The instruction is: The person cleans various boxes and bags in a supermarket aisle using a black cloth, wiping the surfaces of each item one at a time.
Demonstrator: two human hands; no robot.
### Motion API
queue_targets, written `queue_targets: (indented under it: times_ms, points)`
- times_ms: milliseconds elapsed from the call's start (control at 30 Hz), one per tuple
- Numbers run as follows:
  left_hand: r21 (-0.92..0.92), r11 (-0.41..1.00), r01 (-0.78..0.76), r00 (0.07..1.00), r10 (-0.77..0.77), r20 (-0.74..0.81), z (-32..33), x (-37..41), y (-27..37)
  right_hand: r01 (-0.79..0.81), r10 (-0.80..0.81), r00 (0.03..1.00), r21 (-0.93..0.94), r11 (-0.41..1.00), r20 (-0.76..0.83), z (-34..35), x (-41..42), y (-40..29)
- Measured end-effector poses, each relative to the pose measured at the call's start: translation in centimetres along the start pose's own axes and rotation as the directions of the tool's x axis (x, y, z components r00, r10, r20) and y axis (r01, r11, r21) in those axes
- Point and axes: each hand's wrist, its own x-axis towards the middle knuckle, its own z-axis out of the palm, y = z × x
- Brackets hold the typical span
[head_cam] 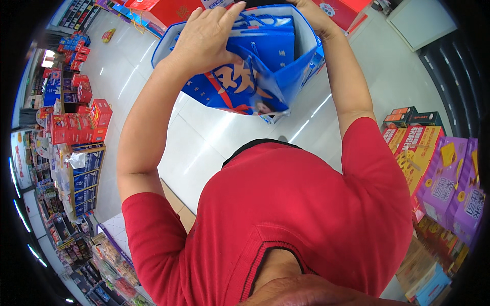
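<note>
A large blue paper gift bag (229, 91) with gold lettering, a red ribbon print and blue cord handles stands open at the top centre. More blue bags (268, 46) with cord handles sit upright inside it. My left hand (210, 34) lies over the near left part of its rim, fingers spread, thumb over the bag's front; whether it grips anything is unclear. At the top edge of the picture, my right hand (312, 13) is at the bag's far right rim, its fingers partly cut off by the picture's edge.
Red gift boxes (164, 13) stand beyond the bag. On the left are stacked red boxes (72, 128), a display stand and stocked shelves. Yellow and red biscuit cartons (417, 149) and purple cartons (440, 183) are stacked at my right. A red and yellow packet (108, 35) lies on the tiled floor.
</note>
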Motion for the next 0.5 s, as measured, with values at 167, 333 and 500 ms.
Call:
queue_targets:
  times_ms: [167, 333, 500]
  points:
    - [-0.050, 0.997, 0.061, 0.998, -0.062, -0.010, 1.0, 1.9, 0.3, -0.078, -0.085, 0.798, -0.242, 0.967, -0.597, -0.4, -2.9, 1.1]
    - [-0.025, 0.998, 0.057, 0.996, -0.055, 0.064, 1.0, 1.7, -0.1, 0.212, -0.141, 0.620, -0.008, 0.977, -0.772, 1.2, -9.0, -0.8]
    - [-0.004, 0.999, 0.037, 0.997, -0.036, 0.072, 0.4, 2.7, 0.8, 0.036, -0.287, 0.681, -0.361, 0.932, -0.674, 5.3, -14.6, 3.9]
